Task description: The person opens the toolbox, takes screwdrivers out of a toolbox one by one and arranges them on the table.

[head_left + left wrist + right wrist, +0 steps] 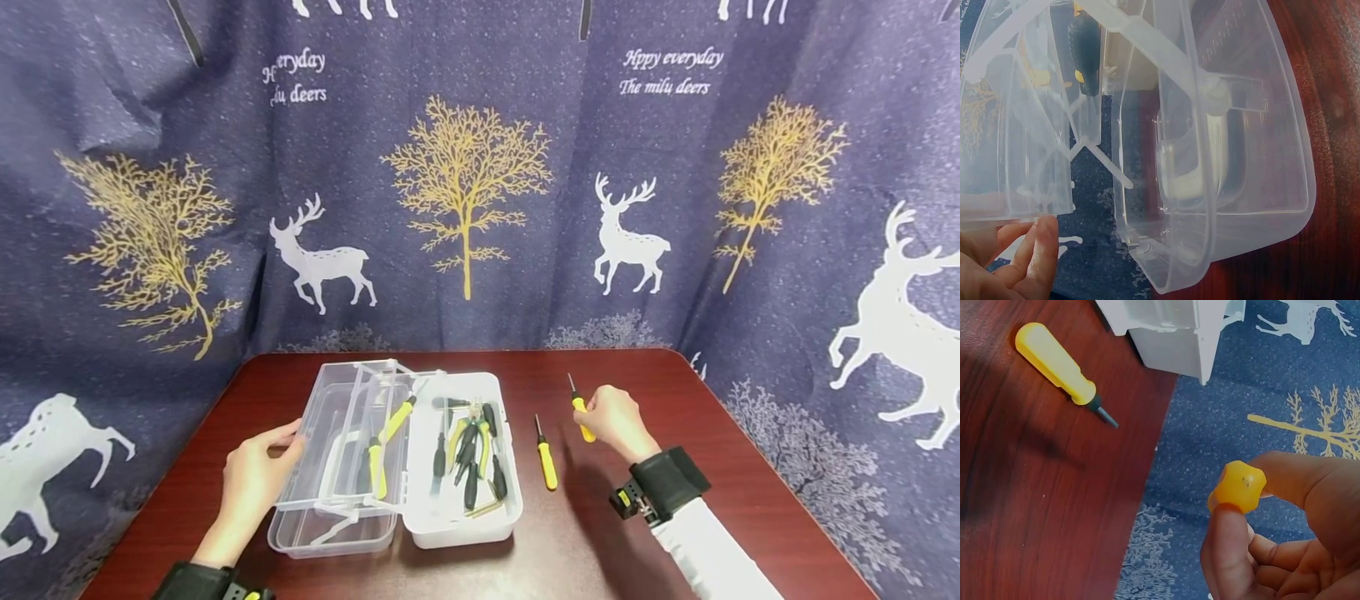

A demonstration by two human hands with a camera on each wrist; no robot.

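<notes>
**Right hand holding a screwdriver, left hand steadying the open toolbox**

Head view: I am seeing the left hand (258, 475) resting with relaxed fingers against the outer edge of the clear lid (330, 467) of the toolbox (465, 521), which is lying open on the dark red bench (675, 392). The white tray is holding pliers and drivers with black and yellow handles. The right hand (613, 422) is pinching a yellow-handled screwdriver (579, 406) just above the bench, tip pointing away from me. A second yellow screwdriver (546, 457) is lying flat between that hand and the toolbox, touching neither.

Left wrist view: I am noting the fingertips (1044, 240) sitting at the rim of the clear lid (1241, 156), straight, not wrapped round it.

Right wrist view: thumb and forefinger are gripping the yellow handle (1240, 487) end-on. The second screwdriver (1060, 365) is lying on the bench near the toolbox corner (1172, 337).
</notes>
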